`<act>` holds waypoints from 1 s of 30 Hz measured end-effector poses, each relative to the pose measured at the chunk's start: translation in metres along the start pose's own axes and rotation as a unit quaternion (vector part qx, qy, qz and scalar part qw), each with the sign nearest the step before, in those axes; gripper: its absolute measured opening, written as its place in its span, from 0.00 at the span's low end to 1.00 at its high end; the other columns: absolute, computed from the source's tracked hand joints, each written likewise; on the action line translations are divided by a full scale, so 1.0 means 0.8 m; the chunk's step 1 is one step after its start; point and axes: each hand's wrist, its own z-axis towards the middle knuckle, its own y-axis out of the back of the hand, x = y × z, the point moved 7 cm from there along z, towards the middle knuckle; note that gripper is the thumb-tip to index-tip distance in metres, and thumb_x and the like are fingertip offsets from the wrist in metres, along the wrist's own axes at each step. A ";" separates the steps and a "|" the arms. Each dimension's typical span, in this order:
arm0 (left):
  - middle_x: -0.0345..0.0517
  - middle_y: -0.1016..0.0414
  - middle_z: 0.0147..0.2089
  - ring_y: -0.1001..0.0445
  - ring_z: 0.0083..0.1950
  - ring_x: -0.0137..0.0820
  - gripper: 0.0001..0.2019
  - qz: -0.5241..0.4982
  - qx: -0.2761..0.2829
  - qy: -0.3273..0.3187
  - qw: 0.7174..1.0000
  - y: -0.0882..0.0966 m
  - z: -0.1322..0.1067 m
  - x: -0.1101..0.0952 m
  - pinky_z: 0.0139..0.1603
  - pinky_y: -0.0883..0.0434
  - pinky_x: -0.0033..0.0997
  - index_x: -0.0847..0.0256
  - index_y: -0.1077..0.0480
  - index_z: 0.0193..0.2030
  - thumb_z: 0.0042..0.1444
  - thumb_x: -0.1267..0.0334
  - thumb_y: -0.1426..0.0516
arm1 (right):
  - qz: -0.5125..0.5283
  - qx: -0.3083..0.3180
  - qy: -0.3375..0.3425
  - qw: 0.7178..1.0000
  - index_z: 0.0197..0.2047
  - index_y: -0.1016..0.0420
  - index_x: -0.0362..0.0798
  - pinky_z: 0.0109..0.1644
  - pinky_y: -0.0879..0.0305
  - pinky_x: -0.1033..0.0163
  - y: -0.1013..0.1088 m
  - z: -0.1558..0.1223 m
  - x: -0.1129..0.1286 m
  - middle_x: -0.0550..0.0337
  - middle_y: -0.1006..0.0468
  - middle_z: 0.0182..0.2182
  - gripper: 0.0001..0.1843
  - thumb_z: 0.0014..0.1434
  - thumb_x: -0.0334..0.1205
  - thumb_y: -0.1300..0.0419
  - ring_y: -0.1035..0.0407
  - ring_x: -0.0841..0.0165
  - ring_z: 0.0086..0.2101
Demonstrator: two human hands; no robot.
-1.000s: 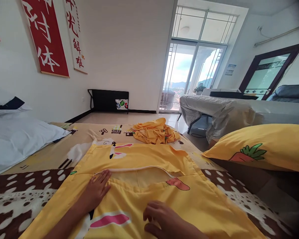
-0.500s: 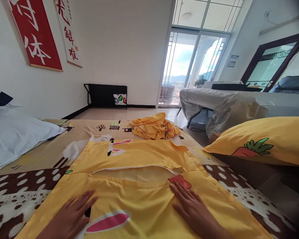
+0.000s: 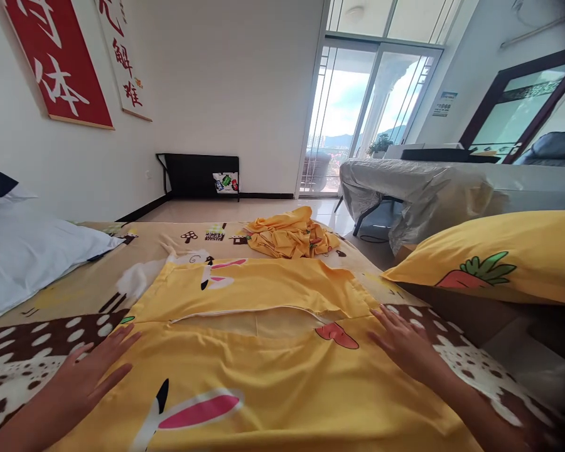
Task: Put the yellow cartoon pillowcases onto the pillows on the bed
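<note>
A yellow pillowcase [image 3: 282, 389] with rabbit-ear and carrot prints lies spread flat before me, its slit opening gaping across the upper part and showing pale inner cloth. My left hand [image 3: 106, 361] is at its left edge, fingers stretched and apart. At the right edge rests my right hand [image 3: 402, 342], flat with spread fingers, near the printed carrot. Neither hand grips the cloth. Just beyond the pillowcase sits a crumpled heap of yellow fabric [image 3: 292, 233].
Under everything is a patterned blanket [image 3: 136, 242]. A white pillow [image 3: 42, 257] lies at left, a stuffed yellow pillow [image 3: 541, 254] at right. Farther back stand a plastic-covered table [image 3: 405, 182] and a black folded panel [image 3: 198, 176] by the wall.
Both hands have moved outward from the middle of the pillowcase to its left and right edges. The cloth lies nearly the same, and the view has shifted slightly.
</note>
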 end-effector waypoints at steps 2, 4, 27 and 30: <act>0.34 0.49 0.69 0.47 0.68 0.39 0.27 -0.015 0.042 -0.028 0.999 0.010 0.036 -0.028 0.62 0.41 0.44 0.45 0.47 0.66 0.60 0.46 0.58 | 0.049 0.056 0.040 0.996 0.63 0.40 0.48 0.61 0.47 0.45 0.010 0.029 0.041 0.50 0.45 0.64 0.35 0.60 0.59 0.57 0.49 0.56 0.63; 0.40 0.52 0.70 0.50 0.70 0.39 0.29 -0.028 0.084 -0.039 0.995 0.018 0.077 -0.058 0.64 0.44 0.45 0.51 0.49 0.67 0.61 0.47 0.60 | 0.095 0.096 0.096 0.986 0.66 0.45 0.46 0.64 0.53 0.48 0.020 0.053 0.088 0.50 0.49 0.66 0.36 0.61 0.58 0.58 0.54 0.59 0.64; 0.41 0.59 0.72 0.58 0.71 0.37 0.27 -0.051 0.075 0.101 0.991 -0.103 0.344 -0.039 0.67 0.55 0.52 0.52 0.55 0.69 0.64 0.53 0.64 | 0.055 0.092 0.048 0.993 0.63 0.41 0.48 0.62 0.57 0.47 -0.120 0.331 0.116 0.49 0.36 0.61 0.31 0.65 0.53 0.66 0.44 0.59 0.60; 0.37 0.59 0.72 0.57 0.71 0.35 0.27 -0.052 0.060 0.105 0.991 -0.109 0.347 -0.030 0.67 0.55 0.51 0.48 0.55 0.69 0.64 0.51 0.64 | 0.029 0.071 0.048 0.996 0.60 0.36 0.48 0.62 0.58 0.44 -0.128 0.341 0.112 0.47 0.32 0.57 0.32 0.66 0.52 0.68 0.41 0.56 0.58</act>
